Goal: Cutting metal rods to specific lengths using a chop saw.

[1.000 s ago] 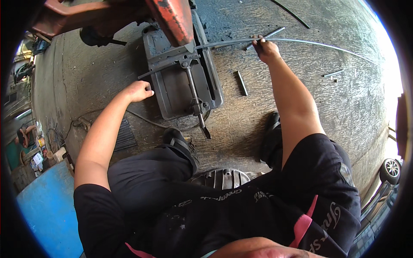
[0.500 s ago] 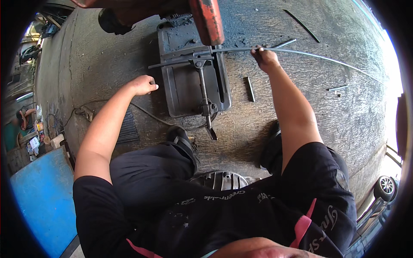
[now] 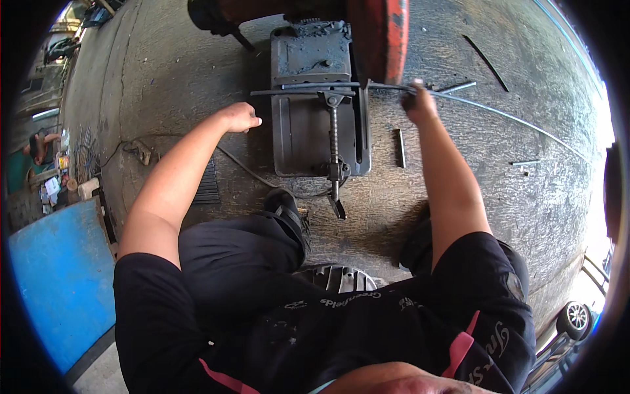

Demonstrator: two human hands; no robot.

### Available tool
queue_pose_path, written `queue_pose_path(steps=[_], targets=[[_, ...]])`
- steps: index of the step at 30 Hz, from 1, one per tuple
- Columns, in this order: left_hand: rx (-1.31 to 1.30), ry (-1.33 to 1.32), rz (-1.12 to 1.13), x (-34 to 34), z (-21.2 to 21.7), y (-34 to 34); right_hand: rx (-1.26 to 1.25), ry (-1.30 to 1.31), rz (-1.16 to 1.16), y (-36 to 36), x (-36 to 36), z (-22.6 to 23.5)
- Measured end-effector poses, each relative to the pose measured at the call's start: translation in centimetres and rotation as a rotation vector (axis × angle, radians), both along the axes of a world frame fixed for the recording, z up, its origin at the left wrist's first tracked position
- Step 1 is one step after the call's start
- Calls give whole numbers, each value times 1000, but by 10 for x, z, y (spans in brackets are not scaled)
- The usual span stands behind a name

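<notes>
My right hand (image 3: 420, 104) is closed around a long thin metal rod (image 3: 508, 118), right of a cut-off saw. The rod runs leftward across the saw's dark metal base (image 3: 305, 134), under the red blade guard (image 3: 387, 43). A vise screw (image 3: 335, 128) with a handle at its near end lies along the base. Against its clamp rests a flat metal bar (image 3: 298, 92), sticking out past the base's left edge. My left hand (image 3: 239, 118) hovers just left of the base, fingers curled. What it holds, if anything, is hidden.
Short cut pieces lie right of the saw, including a dark bar piece (image 3: 400, 148) and a longer dark strip (image 3: 485, 62). Several dark bars (image 3: 208, 180) lie beside my left leg, near a cable (image 3: 243, 164). A blue panel (image 3: 62, 276) stands at the left.
The view has shifted, so the saw appears farther right. My right hand has come nearer the base with the rod, which seems to reach farther left. My left hand stays beside the base.
</notes>
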State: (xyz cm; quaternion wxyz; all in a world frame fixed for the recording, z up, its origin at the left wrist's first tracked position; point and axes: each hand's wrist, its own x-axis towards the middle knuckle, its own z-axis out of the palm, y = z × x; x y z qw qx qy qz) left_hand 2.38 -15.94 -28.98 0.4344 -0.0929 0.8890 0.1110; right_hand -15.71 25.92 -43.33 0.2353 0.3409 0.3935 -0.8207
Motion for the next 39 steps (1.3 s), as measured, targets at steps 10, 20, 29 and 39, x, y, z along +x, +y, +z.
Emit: queue_pose_path(steps=[10, 20, 29, 39], targets=[[-275, -1, 85, 7, -8, -42, 145, 40, -160, 54, -28, -16], [-168, -543, 274, -3, 17, 32, -33, 35, -134, -2, 2, -7], [760, 312, 1599, -2, -58, 63, -45, 77, -36, -2, 5, -2], [672, 707, 2032, -28, -101, 63, -84, 120, -5, -3, 12, -6]])
